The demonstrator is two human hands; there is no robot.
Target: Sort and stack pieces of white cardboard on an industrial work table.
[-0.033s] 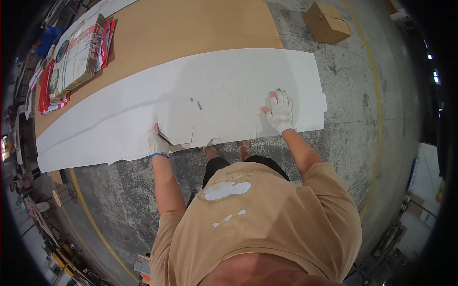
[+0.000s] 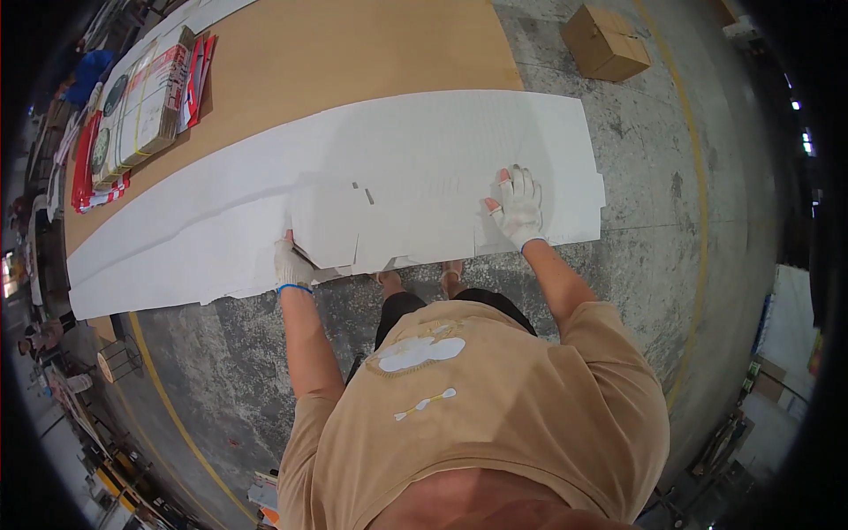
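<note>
A long white sheet (image 2: 424, 141), apparently cardboard, lies in front of me with a ragged, torn near edge. My right hand (image 2: 519, 208), in a white knit glove with bare thumb and fingertip showing, rests flat on its right part, fingers spread. Near the front edge, left of my feet, my left hand (image 2: 291, 263) wears a similar glove with a blue cuff. Its fingers are drawn together, one bare fingertip pointing forward on the sheet. A thin dark strip shows beside it; I cannot tell whether it is a tool or a gap.
Brown board (image 2: 353, 53) lies beneath and beyond the white sheet. A strapped stack of printed flat cartons (image 2: 146, 106) sits at the far left, with red and white pieces around it. A brown box (image 2: 606, 44) stands on the concrete floor (image 2: 649, 168) at the far right. A stool (image 2: 117, 360) is at left.
</note>
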